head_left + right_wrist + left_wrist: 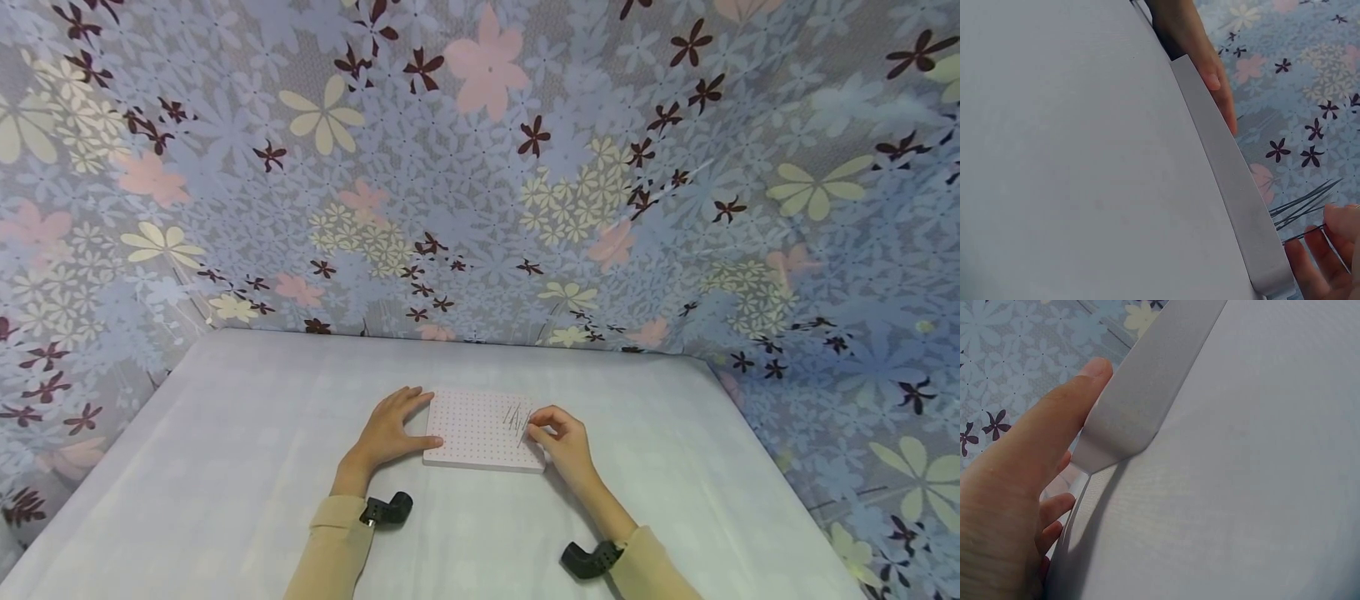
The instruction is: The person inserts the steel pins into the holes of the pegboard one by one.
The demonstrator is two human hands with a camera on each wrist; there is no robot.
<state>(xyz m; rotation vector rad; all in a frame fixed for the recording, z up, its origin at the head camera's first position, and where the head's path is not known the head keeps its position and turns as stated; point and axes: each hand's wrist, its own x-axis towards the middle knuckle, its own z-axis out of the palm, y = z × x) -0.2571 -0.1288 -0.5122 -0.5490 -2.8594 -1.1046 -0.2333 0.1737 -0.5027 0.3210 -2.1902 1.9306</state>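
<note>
A flat white board (480,433) with rows of small dots lies on the table. Several thin dark wires (513,415) stand tilted from its right part; the right wrist view shows these wires (1300,200) rising past the board's edge (1235,181). My right hand (562,437) pinches one thin wire (1302,235) between thumb and fingertips, close over the board's right side. At the opposite side, my left hand (390,429) rests with spread fingers along the left edge. Its thumb (1079,387) lies nearly straight against the board's near-left corner, seen in the left wrist view.
A white cloth (247,433) covers the table under the board. Behind and at the sides hangs a flower-patterned fabric (480,167). Black wrist cameras (592,560) are strapped over both beige sleeves (337,542).
</note>
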